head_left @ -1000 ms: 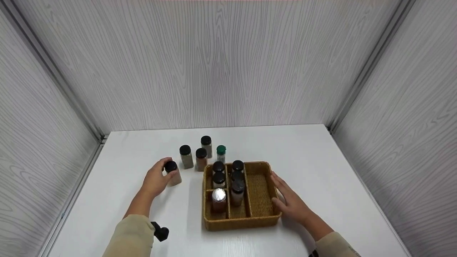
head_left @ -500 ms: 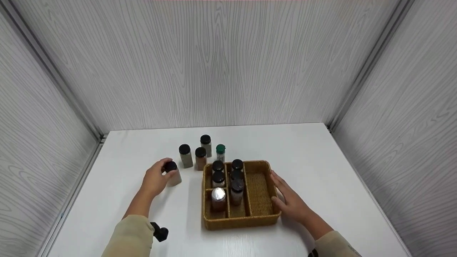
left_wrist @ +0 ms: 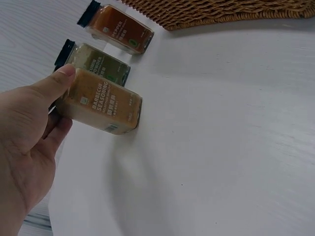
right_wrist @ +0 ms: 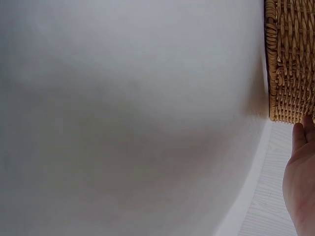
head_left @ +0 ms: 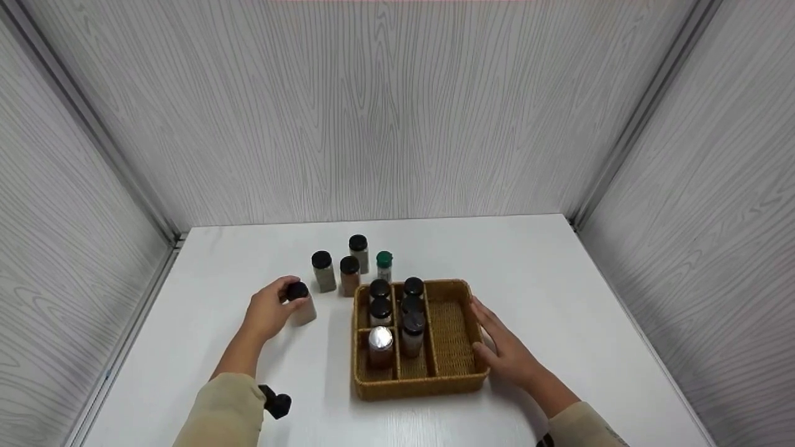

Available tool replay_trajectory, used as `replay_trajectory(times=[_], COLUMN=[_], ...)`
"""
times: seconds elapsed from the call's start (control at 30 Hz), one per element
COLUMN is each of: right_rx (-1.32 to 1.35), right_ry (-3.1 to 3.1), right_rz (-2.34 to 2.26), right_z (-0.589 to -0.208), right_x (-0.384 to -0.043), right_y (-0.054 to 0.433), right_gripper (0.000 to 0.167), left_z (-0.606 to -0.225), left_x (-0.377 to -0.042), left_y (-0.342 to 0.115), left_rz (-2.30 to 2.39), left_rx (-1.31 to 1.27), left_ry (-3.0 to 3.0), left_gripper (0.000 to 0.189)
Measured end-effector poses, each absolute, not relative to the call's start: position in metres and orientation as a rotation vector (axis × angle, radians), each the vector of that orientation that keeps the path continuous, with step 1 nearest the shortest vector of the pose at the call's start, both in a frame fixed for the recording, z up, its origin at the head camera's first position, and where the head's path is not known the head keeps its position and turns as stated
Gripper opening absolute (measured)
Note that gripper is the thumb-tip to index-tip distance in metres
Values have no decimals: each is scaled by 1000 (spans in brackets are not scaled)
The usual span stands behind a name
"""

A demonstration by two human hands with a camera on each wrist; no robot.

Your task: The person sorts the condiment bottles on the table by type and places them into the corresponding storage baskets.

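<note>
Left grip [head_left: 267, 312] pinches barbecue seasoning [left_wrist: 104, 104] near cumin powder [left_wrist: 102, 61].

Bare surface [head_left: 331, 357] between my seasoning jar [head_left: 304, 313] and basket [head_left: 422, 390], passable. Standing jars [head_left: 324, 277], green-capped bottle [head_left: 384, 271] block its far-left side. Right compartment [head_left: 451, 338] free, jars [head_left: 412, 338] in the others [head_left: 413, 371]; my right hand [head_left: 506, 352] blocks the right side.

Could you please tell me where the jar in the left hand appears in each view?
Head: the jar is left of centre, below mid-height, pinched by the left hand.
Left wrist: the jar is left of centre, slightly above mid-height.
Right wrist: not in this picture.
Shared landmark: the basket, low centre in head, top right in both wrist views.
</note>
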State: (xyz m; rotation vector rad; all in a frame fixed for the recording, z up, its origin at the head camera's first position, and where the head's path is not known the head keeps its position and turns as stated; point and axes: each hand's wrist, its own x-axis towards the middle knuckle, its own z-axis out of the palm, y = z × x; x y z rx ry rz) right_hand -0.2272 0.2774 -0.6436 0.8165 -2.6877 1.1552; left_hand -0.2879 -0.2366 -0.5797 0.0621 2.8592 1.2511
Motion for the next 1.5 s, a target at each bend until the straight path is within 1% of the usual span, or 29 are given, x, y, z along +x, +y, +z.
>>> replay_trajectory(times=[0.53,1.0,1.27,1.5], right_rx=[829,831,795,818], right_ry=[-2679,-2661,-2725,-2693], right_rz=[1126,1124,1118,1121], right_z=[-641,-645,-641,-643], right_x=[-227,-227,-226,-227], right_y=[278,277,277,276], right_gripper=[77,77,79,77], left_z=[-571,-551,-529,-508], left_x=[-284,-282,-282,-288], left_y=[-223,-212,-199,-186], left_rz=[1262,1303,1411,1368], left_rx=[65,111,167,241], left_ry=[2790,2714,2663,2686], left_gripper=[61,62,64,63])
